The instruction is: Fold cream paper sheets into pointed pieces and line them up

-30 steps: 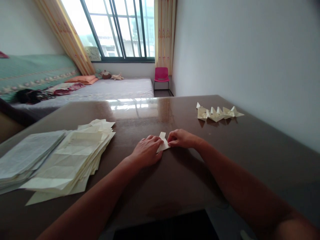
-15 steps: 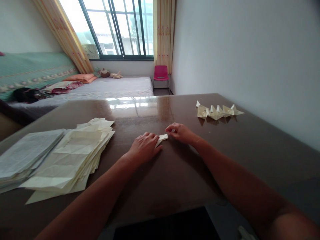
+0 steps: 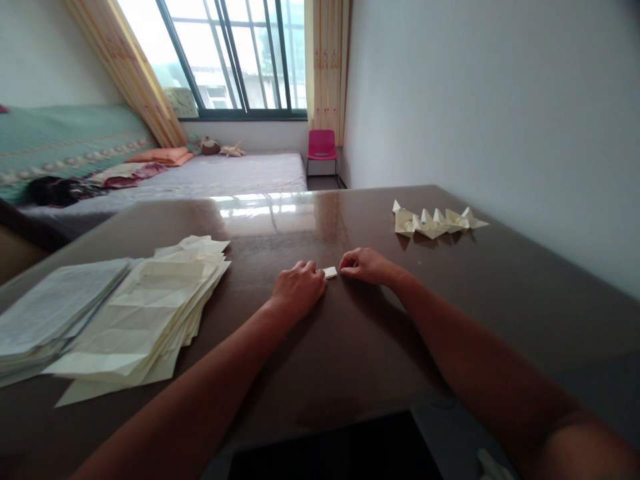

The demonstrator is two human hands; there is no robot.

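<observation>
Paper folding at a brown desk; clock centred on the small folded paper, twelve toward the window. Farthest left, near nine o'clock, lies a stack of grey-white sheets; beside it, closer in, a stack of creased cream sheets, its edges uneven. The left hand lies at about eight o'clock, its fingers bent over the paper's left part, grasping it against the desk; the thumb is largely hidden from where I stand. At centre, only the short, pale right end of the paper shows. The right hand is just beside that end, at three o'clock: fingers curled toward the thumb, with nothing seen in them; whether their tips meet I cannot tell. At two o'clock, well apart, is a row of pointed folded pieces. The step in hand appears to be creasing the small paper into a narrow shape. The next move seems to call for a steady left hold and for the right fingers to meet the free end, edges aligned.
</observation>
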